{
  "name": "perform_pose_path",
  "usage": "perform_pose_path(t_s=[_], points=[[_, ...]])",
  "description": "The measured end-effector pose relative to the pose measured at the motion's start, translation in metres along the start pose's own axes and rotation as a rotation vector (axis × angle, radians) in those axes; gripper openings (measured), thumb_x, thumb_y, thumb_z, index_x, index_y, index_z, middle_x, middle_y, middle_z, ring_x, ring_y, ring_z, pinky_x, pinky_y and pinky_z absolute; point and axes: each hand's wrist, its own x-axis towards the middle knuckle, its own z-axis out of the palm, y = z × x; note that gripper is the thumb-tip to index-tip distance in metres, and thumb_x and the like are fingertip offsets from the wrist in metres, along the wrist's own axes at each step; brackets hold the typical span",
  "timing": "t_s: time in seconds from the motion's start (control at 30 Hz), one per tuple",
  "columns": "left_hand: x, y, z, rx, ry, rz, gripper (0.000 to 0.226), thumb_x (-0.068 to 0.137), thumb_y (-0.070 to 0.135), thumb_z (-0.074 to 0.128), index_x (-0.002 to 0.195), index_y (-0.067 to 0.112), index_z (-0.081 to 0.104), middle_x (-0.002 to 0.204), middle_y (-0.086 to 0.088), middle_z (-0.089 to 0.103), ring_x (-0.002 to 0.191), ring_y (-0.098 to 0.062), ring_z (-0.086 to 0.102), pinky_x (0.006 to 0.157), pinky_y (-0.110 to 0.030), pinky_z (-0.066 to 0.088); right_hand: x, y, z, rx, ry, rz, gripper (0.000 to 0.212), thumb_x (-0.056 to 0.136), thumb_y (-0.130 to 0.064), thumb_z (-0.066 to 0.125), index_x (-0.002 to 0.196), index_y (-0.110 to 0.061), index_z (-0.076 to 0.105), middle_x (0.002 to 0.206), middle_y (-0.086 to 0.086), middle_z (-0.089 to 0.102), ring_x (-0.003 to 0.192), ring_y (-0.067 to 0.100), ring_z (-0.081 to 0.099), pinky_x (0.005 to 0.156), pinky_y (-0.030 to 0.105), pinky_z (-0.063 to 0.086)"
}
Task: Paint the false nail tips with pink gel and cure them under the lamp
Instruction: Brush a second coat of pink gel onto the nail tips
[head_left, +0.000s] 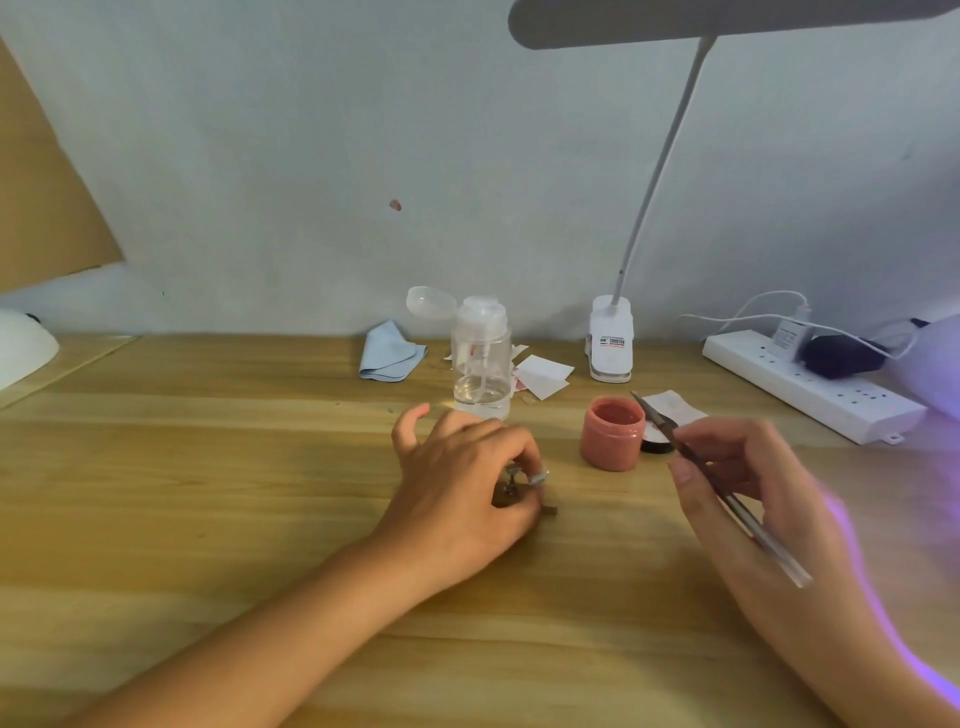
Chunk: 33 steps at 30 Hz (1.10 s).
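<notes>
A pale wall (311, 156) backs a wooden table (208, 493), and a violet glow spills in from the right edge. It comes from a rounded pale shape (935, 364) which I take to be the curing lamp.

My left hand (457, 473) is down on the wood, its fingers curled round a small metal holder (511, 486) and one outer finger lifted free. A nail tip (540, 477) sits on the holder, greyish and, as far as I can tell, not yet pink. My right hand (753, 483) pinches a slim brush (748, 519) like a pen. The brush tip points at the rim of the open pink gel jar (613, 434), just beside it and not yet in it. The jar's black lid (655, 444) lies behind. A clear pump bottle (480, 358), a blue cloth (389, 353), a clip-on desk lamp (613, 338) and a power strip (810, 389) stand further back.

I judge the step to be loading the brush. I would dip only the tip into the jar and wipe the excess on the inner rim, so the load is small. I would keep the holder pressed flat so the nail tip cannot rock. Then I would stroke from base to free edge in thin passes and keep gel off the holder. A thick coat may pool at the edges and cure unevenly.
</notes>
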Motion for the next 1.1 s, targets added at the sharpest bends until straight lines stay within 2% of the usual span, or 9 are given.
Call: perform_pose_path(t_s=[0.1, 0.2, 0.3, 0.4, 0.57, 0.7, 0.83, 0.93, 1.1], points=[[0.000, -0.004, -0.004, 0.109, 0.043, 0.004, 0.016, 0.079, 0.041, 0.069, 0.083, 0.039, 0.053, 0.090, 0.024, 0.058, 0.110, -0.005, 0.050, 0.113, -0.042, 0.002, 0.000, 0.001, 0.000, -0.009, -0.006, 0.009, 0.022, 0.084, -0.026, 0.065, 0.100, -0.038, 0.056, 0.103, -0.028, 0.065, 0.089, -0.004, 0.064, 0.077, 0.014, 0.046], [-0.001, -0.005, -0.007, 0.168, 0.077, 0.032, 0.017, 0.074, 0.033, 0.076, 0.082, 0.035, 0.061, 0.098, 0.022, 0.060, 0.107, -0.011, 0.055, 0.111, -0.045, 0.011, 0.001, 0.001, 0.000, 0.008, -0.009, 0.025, 0.022, 0.083, -0.023, 0.068, 0.098, -0.036, 0.059, 0.100, -0.026, 0.066, 0.089, -0.002, 0.065, 0.077, 0.010, 0.046], [-0.002, 0.000, -0.008, 0.183, 0.142, 0.158, 0.017, 0.074, 0.025, 0.075, 0.081, 0.032, 0.061, 0.099, 0.020, 0.063, 0.099, -0.013, 0.057, 0.098, -0.037, 0.023, 0.003, 0.002, -0.002, 0.086, -0.004, 0.055, 0.023, 0.082, -0.016, 0.070, 0.097, -0.032, 0.064, 0.096, -0.022, 0.070, 0.088, 0.001, 0.067, 0.078, 0.009, 0.047], [-0.005, 0.011, -0.008, 0.108, 0.168, 0.217, 0.011, 0.080, 0.025, 0.068, 0.084, 0.031, 0.060, 0.089, 0.020, 0.063, 0.088, -0.010, 0.054, 0.083, -0.028, 0.025, 0.006, 0.006, -0.002, 0.189, -0.044, 0.139, 0.022, 0.085, -0.009, 0.068, 0.096, -0.028, 0.067, 0.095, -0.016, 0.074, 0.090, 0.003, 0.069, 0.081, 0.015, 0.050], [-0.013, 0.021, -0.001, -0.012, 0.029, 0.201, 0.008, 0.085, 0.030, 0.059, 0.092, 0.034, 0.057, 0.088, 0.020, 0.059, 0.082, -0.002, 0.047, 0.078, -0.028, 0.033, 0.009, 0.012, -0.002, 0.218, -0.033, 0.233, 0.021, 0.085, -0.004, 0.065, 0.089, -0.024, 0.067, 0.082, -0.012, 0.075, 0.083, 0.002, 0.069, 0.070, 0.008, 0.046], [-0.014, 0.014, 0.002, -0.165, -0.074, 0.167, 0.011, 0.087, 0.029, 0.064, 0.095, 0.035, 0.060, 0.089, 0.025, 0.051, 0.076, 0.013, 0.043, 0.073, -0.010, 0.030, 0.010, 0.011, -0.003, 0.226, -0.030, 0.257, 0.018, 0.084, -0.006, 0.064, 0.086, -0.024, 0.066, 0.080, -0.009, 0.075, 0.081, 0.004, 0.069, 0.070, 0.014, 0.048], [-0.013, 0.010, 0.008, -0.311, -0.163, 0.123, 0.007, 0.087, 0.038, 0.062, 0.094, 0.039, 0.060, 0.092, 0.029, 0.053, 0.067, -0.002, 0.051, 0.061, -0.012, 0.031, 0.011, 0.009, -0.003, 0.230, -0.037, 0.270, 0.018, 0.082, -0.007, 0.063, 0.084, -0.025, 0.066, 0.079, -0.009, 0.075, 0.079, 0.004, 0.069, 0.069, 0.013, 0.048], [-0.011, 0.008, 0.010, -0.360, -0.200, 0.092, 0.008, 0.087, 0.039, 0.065, 0.093, 0.042, 0.061, 0.094, 0.028, 0.055, 0.066, -0.006, 0.052, 0.062, -0.015, 0.035, 0.012, 0.007, -0.003, 0.240, -0.031, 0.292, 0.018, 0.080, -0.010, 0.064, 0.082, -0.028, 0.067, 0.079, -0.008, 0.075, 0.081, 0.006, 0.069, 0.074, 0.021, 0.049], [-0.009, 0.007, 0.009, -0.417, -0.240, 0.051, 0.005, 0.087, 0.040, 0.067, 0.091, 0.041, 0.065, 0.093, 0.024, 0.057, 0.066, -0.010, 0.052, 0.063, -0.024, 0.042, 0.013, 0.002, -0.004, 0.279, -0.015, 0.323, 0.015, 0.073, -0.022, 0.063, 0.085, -0.029, 0.067, 0.080, -0.002, 0.075, 0.083, 0.016, 0.069, 0.083, 0.045, 0.051]])
